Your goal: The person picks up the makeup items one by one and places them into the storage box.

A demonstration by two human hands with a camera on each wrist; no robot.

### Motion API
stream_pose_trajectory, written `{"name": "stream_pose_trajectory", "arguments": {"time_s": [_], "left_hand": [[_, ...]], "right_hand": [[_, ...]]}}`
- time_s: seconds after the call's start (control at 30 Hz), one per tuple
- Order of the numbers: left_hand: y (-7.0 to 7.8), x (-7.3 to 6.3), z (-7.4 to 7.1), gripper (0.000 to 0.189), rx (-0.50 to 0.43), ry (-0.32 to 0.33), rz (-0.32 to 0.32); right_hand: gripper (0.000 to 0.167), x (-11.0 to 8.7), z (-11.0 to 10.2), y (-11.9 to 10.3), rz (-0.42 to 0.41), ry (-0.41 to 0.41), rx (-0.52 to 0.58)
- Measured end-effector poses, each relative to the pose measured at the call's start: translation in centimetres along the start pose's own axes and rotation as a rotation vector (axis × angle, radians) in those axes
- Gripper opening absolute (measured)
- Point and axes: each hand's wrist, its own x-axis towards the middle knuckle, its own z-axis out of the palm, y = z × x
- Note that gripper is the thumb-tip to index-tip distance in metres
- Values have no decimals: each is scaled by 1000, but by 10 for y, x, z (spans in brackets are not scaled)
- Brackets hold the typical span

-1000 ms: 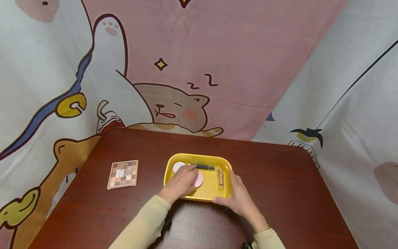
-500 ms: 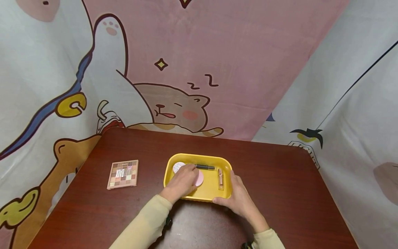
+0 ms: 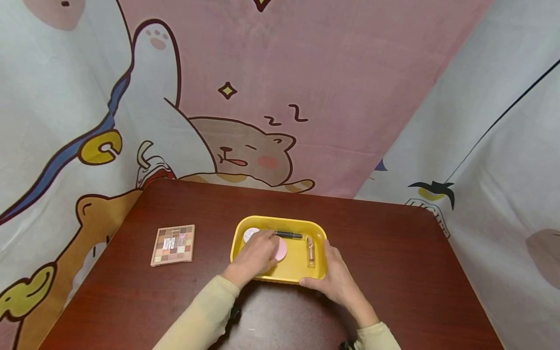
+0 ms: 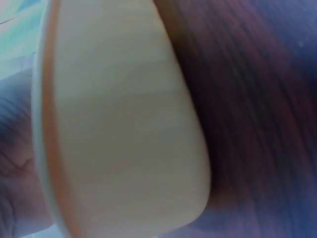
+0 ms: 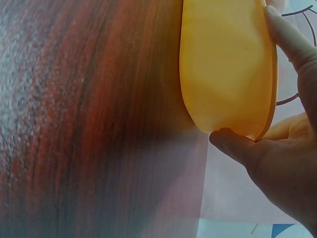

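Note:
In the head view, a yellow tray (image 3: 295,268) stands on the table with several cosmetics in it. My left hand (image 3: 255,253) reaches in over the front rim and holds a pink round disc (image 3: 280,249) between thumb and fingers; the fingertips are partly hidden. A white round piece (image 3: 250,234) lies at the tray's back left. Along the back wall is a black pen-like stick (image 3: 289,235), its left end covered by my left hand. A lipstick tube (image 3: 310,252) lies at the right. My right hand (image 3: 334,274) grips the tray's right end, thumb at the front corner.
An eyeshadow palette (image 3: 173,245) lies left of the tray on the dark red wooden table (image 3: 372,228). Cartoon-printed cloth (image 3: 332,97) hangs behind the table and on both sides. The left wrist view is mostly filled by the tray's outer wall (image 4: 124,119), blurred.
My left hand and the pink disc have shifted very slightly right within the tray, covering more of the black stick. The right hand keeps its place on the tray.

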Motion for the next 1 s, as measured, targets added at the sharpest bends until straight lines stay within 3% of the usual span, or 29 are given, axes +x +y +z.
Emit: {"name": "stream_pose_trajectory", "arguments": {"time_s": [0.4, 0.67, 1.0], "left_hand": [[-1, -12, -18, 47, 52, 47, 9], [-2, -19, -25, 26, 42, 179, 78], [-4, -29, -29, 29, 34, 206, 71]], "right_hand": [[130, 0, 1, 0, 28, -9, 6], [129, 0, 0, 0, 22, -8, -1], [128, 0, 2, 0, 11, 21, 16]]}}
